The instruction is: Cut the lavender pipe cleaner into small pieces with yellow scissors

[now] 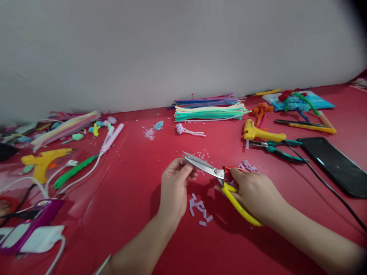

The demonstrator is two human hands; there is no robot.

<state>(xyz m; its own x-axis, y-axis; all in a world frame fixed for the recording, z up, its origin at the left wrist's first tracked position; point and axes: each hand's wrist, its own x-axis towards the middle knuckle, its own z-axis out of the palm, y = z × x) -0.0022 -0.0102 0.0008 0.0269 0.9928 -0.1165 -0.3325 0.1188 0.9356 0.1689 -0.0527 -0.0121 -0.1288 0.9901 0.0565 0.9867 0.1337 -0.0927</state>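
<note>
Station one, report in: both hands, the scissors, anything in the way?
Right hand: holding scissors. Left hand: curled at the scissors' tips, contents unclear. Lilac pieces: loose on red table, no blockage seen.

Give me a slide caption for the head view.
Right hand holding yellow-handled, silver-bladed scissors near left hand; small lilac strips scattered on red tabletop.

A plain pale-grey wall (pixel 143 57) stands directly behind the smooth red tabletop (pixel 114 198).

Red tabletop (pixel 123 191), lilac pieces (pixel 200 209), pipe cleaners (pixel 210 113), phone (pixel 334 164)
</note>
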